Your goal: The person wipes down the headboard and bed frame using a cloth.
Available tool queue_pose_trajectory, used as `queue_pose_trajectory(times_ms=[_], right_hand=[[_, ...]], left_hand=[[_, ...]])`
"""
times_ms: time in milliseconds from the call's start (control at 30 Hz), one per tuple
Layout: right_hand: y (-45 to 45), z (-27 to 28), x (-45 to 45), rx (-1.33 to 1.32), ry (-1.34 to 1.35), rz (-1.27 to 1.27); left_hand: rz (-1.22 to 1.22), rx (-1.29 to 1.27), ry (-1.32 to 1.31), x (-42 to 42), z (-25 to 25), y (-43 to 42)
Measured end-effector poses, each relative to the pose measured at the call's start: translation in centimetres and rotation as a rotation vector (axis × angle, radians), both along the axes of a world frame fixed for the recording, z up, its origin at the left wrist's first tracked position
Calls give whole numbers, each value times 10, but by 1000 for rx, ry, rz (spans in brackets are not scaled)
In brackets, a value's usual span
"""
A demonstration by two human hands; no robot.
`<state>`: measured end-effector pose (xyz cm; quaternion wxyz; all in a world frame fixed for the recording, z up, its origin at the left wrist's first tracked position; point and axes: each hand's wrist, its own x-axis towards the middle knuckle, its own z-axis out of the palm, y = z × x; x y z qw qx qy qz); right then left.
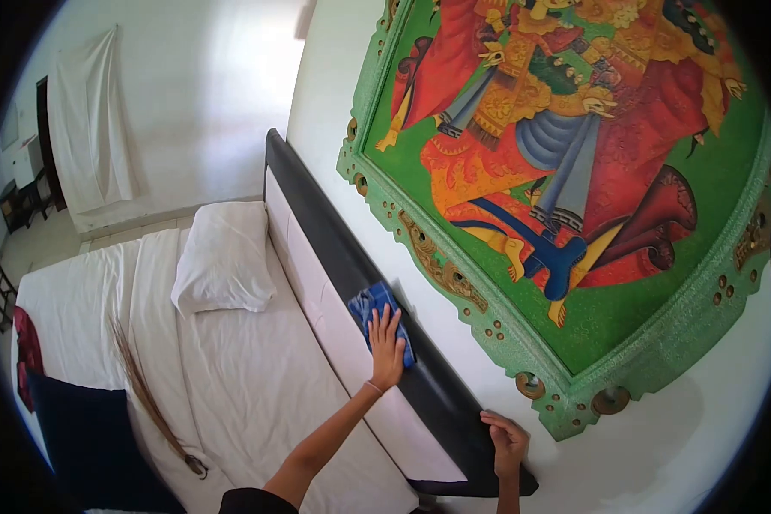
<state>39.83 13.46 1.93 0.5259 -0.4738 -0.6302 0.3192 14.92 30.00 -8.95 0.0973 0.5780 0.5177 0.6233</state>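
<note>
Blue cloth (367, 299): lying on black top of headboard (428, 385), roughly midway along; bunched or folded, pressed under left hand
Left hand (386, 347): laid palm down on cloth, fingers a bit spread, not clenched; pinning by pressure, by the look of it
Right hand (507, 441): at near end of headboard, by wall (642, 441); fingers loosely curled, no held thing visible; cannot tell whether gripping the edge or just resting
Headboard progress: probably mid-job, judging by cloth position; cannot tell which stretch is done, no visible difference between parts
Headboard left over: black top running past cloth both ways, to pillow end and to right hand; cannot tell how much of it to count as remaining
Bed: covered with white sheet (240, 394), somewhat wrinkled; cannot tell if finished
Pillow (224, 257): on bed at far end, right beside headboard
Stick broom (152, 413): lying across sheet, well apart from both hands, not in use
Dark blue cushion (86, 441): at lower left of bed, near broom
Painting (565, 171): on wall above headboard, in green frame, apart from both hands
</note>
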Motion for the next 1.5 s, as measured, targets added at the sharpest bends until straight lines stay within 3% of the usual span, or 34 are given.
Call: queue_pose_trajectory(times_ms=[200,400,600,1100,1500], right_hand=[[0,-5,6,0,39,34],[0,-13,13,34,-17,69],[-1,-15,11,34,-17,58],[2,-28,21,85,44,117],[4,-34,24,118,21,121]], left_hand=[[-57,-26,-129,56,-20,-52],[-367,-20,456,71,23,-111],[-339,33,629,60,23,-107],[-235,-184,667,77,31,-117],[-200,-166,718,77,28,-116]])
